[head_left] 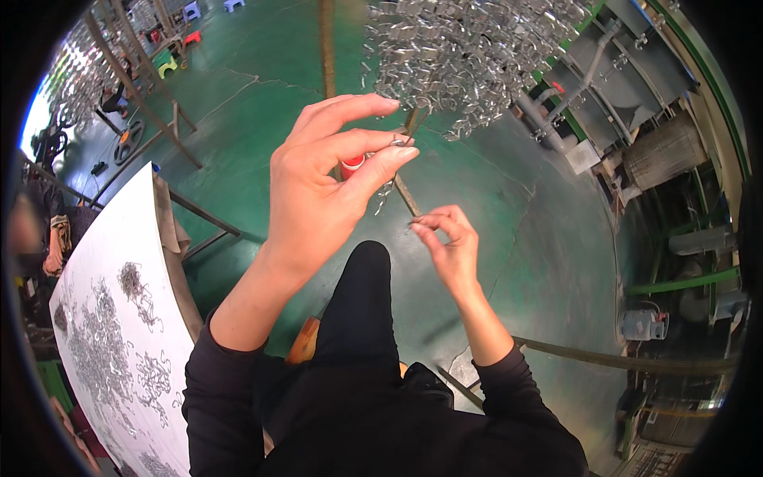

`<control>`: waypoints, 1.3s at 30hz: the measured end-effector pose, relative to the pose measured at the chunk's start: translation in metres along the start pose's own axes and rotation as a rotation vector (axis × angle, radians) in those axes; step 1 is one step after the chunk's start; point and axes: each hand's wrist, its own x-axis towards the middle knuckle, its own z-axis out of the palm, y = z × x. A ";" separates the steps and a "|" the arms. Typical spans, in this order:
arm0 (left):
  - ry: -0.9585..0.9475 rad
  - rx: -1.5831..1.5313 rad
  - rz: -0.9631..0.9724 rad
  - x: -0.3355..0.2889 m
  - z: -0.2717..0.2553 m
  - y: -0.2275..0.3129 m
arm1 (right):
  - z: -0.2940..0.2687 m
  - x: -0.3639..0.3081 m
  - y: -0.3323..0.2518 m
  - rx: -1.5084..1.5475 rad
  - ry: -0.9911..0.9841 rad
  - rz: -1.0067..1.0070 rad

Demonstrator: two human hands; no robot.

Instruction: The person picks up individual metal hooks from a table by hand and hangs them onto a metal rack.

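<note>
My left hand (318, 175) is raised in the middle, thumb and index finger pinching a small bent metal piece (404, 141). Behind its thumb shows a small red and white object (352, 165), partly hidden. Lower and to the right, my right hand (455, 248) has thumb and fingertips pressed together; a thin dark bit shows between them, too small to name. Just beyond my left fingertips hangs a dense cluster of shiny metal pieces (469, 60). A short strand of similar pieces (383, 197) dangles below my left thumb.
At left a white table (151, 215) bears piles of small metal hooks (103, 342). A person's hand (57, 250) is beyond it. Metal posts (143, 87) stand at the far left. Pipes and tanks (668, 151) line the right side, with a grey gas cylinder (644, 324).
</note>
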 end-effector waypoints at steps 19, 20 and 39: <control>0.129 0.122 0.073 -0.044 -0.080 0.019 | 0.080 -0.023 -0.073 -0.254 -0.206 -0.221; 0.139 0.111 0.055 -0.050 -0.084 0.018 | 0.081 -0.026 -0.077 -0.232 -0.234 -0.196; 0.267 0.412 -0.168 -0.231 -0.182 -0.015 | 0.155 -0.096 -0.204 0.341 -0.420 -0.292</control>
